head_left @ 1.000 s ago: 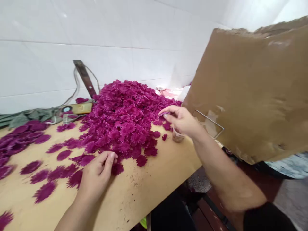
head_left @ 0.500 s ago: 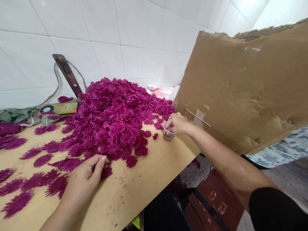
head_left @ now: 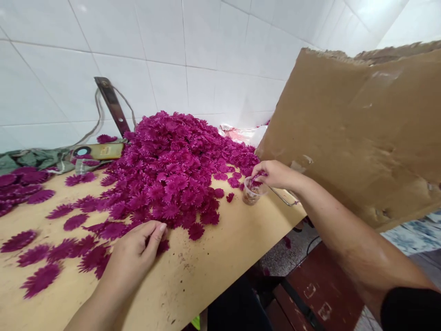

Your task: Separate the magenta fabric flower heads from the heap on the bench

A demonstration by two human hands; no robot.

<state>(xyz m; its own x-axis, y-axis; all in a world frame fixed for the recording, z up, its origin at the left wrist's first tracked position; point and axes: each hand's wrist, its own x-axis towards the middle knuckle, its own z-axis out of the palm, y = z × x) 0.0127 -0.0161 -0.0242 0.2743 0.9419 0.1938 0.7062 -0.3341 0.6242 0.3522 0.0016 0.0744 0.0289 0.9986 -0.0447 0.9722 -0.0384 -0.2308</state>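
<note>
My left hand [head_left: 139,246] rests at the near edge of the pile, with thumb and forefinger pressed together. Whatever is in that pinch is hidden; a purple flower piece [head_left: 162,247] lies just beyond the thumb. At the right, my right hand [head_left: 275,174] is closed over the rim of a small clear plastic cup [head_left: 251,197]. A purple flower piece [head_left: 259,176] shows between its fingers. Brownish matter can be seen low in the cup. Between the hands rises a large heap of purple artificial flower pieces [head_left: 172,165].
Loose flower pieces [head_left: 41,278] are scattered on the tan tabletop [head_left: 203,271]. A big cardboard sheet [head_left: 351,128] leans at the right, near a bent metal wire [head_left: 284,197]. Behind the heap are a yellow device [head_left: 103,151], green cloth [head_left: 31,158] and a metal strip [head_left: 112,103].
The view has turned slightly left, shifting the scene rightward. My right hand has drawn up a little from inside the cup, and purple shows in its fingers. My left hand keeps its pinch.
</note>
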